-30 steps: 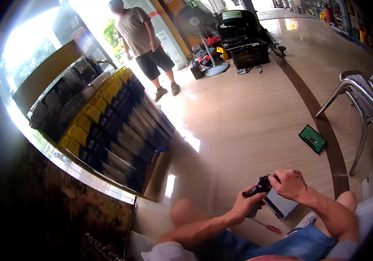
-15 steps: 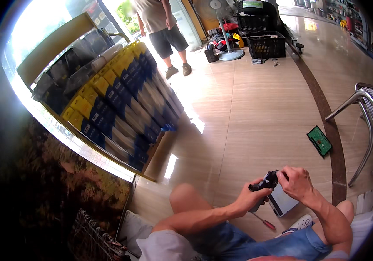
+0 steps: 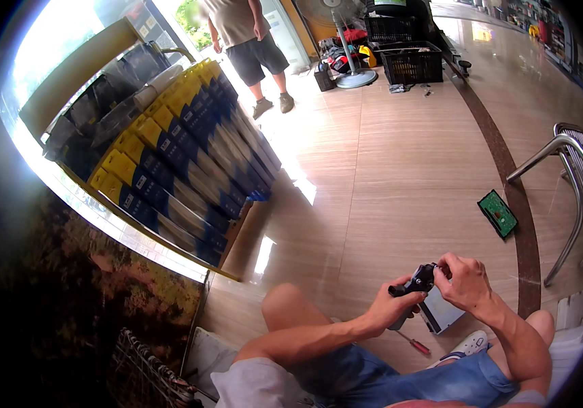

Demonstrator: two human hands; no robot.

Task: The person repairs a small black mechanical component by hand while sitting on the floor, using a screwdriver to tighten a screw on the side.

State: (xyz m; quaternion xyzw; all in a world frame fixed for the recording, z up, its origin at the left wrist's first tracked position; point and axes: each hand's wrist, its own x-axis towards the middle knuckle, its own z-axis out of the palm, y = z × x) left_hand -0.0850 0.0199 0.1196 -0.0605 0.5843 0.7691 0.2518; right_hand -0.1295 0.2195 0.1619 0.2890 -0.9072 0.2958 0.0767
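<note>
My left hand (image 3: 392, 309) grips a small black device (image 3: 414, 281) from below, over my lap. My right hand (image 3: 463, 279) pinches the top right end of the same black device with its fingertips. Under the hands a flat pale-blue rectangular part (image 3: 440, 314) lies on the floor. A red-handled screwdriver (image 3: 415, 345) lies on the tiles just below my left hand. My bare knee (image 3: 290, 306) and blue shorts (image 3: 407, 377) fill the lower frame.
A green circuit board (image 3: 497, 213) lies on the floor to the right, near a metal chair (image 3: 573, 170). A long stack of yellow and blue boxes (image 3: 179, 156) lines the left. Another person (image 3: 247, 41) stands at the back by a pedestal fan (image 3: 346, 41) and black crates (image 3: 410, 64).
The view has tilted and shifted, so the boxes and standing person sit higher and nearer. Both hands stay on the black device; my right fingers have shifted onto its top end.
</note>
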